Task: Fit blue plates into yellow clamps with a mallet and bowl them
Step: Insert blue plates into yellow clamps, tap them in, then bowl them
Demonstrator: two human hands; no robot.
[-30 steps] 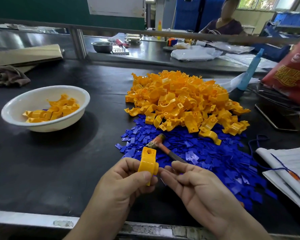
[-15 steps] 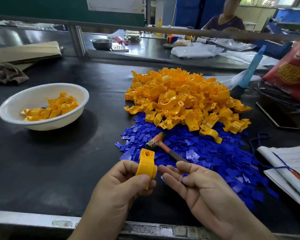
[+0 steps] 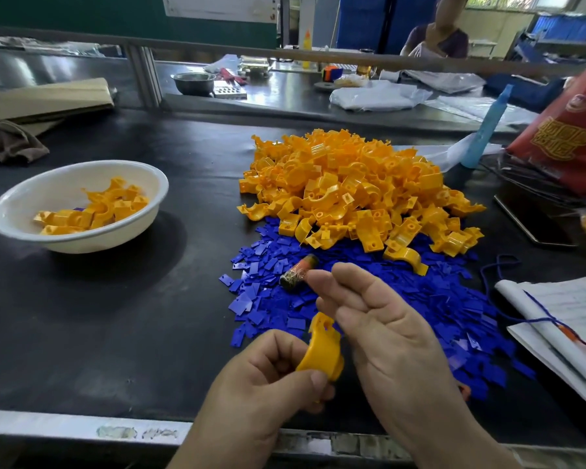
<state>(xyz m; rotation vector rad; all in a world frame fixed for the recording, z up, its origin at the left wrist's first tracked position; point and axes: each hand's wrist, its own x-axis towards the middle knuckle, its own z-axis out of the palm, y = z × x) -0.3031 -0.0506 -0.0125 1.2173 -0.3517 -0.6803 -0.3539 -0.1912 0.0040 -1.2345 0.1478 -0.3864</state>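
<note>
Near the front edge of the bench (image 3: pixel 99 316) the left hand (image 3: pixel 264 384) has its grip pinched on a yellow clamp (image 3: pixel 320 353), thumb over its lower end. Just beside it the right hand (image 3: pixel 393 336) is palm-up, its grip loosely spread and empty. Beyond its fingertips the mallet (image 3: pixel 298 273) lies on the blue plates (image 3: pixel 430 299). The clamp pile (image 3: pixel 352 184) is behind, and the bowl (image 3: pixel 44 194) with some clamps sits far left.

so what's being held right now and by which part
The left hand pinches one yellow clamp by its lower end, thumb across it. The right hand shows an empty palm, fingers relaxed.
</note>
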